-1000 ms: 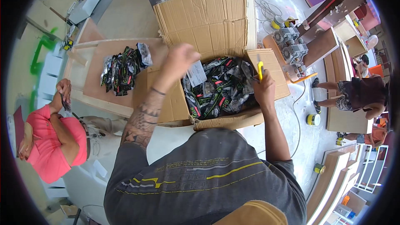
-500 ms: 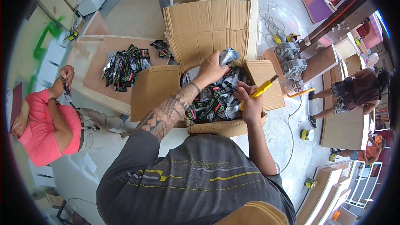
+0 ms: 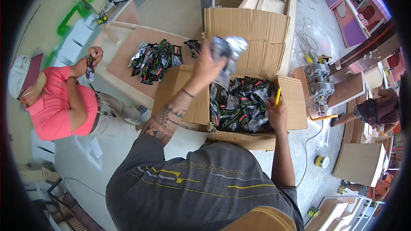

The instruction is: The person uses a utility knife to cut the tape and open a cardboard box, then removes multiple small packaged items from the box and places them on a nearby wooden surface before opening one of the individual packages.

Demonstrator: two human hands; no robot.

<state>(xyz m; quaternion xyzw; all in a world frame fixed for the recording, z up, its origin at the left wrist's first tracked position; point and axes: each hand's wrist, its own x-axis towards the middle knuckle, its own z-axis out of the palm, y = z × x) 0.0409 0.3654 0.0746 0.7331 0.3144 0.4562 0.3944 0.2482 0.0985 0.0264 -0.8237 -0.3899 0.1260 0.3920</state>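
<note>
Left hand [image 3: 209, 66] clamped on one blurred silvery bunch of packets [image 3: 235, 50], I hold it over the cardboard box [image 3: 242, 140], centre of frame; my right hand [image 3: 276, 114] is wrapped round one yellow tool [image 3: 278, 97]. Best to grip firmly and keep the tool's tip off the bunch. I count one box, one large pile [image 3: 156, 61] and one small pile [image 3: 193, 47] upper left of centre; the boxed packets [image 3: 242, 106] overlap past counting

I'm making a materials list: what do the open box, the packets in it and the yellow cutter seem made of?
The box: matt brown corrugated cardboard, by its ridges. The packets: probably plastic or foil film, glossy, since they look crinkled and catch light. The cutter: possibly smooth plastic, going by its even yellow; the right hand covers much.
</note>
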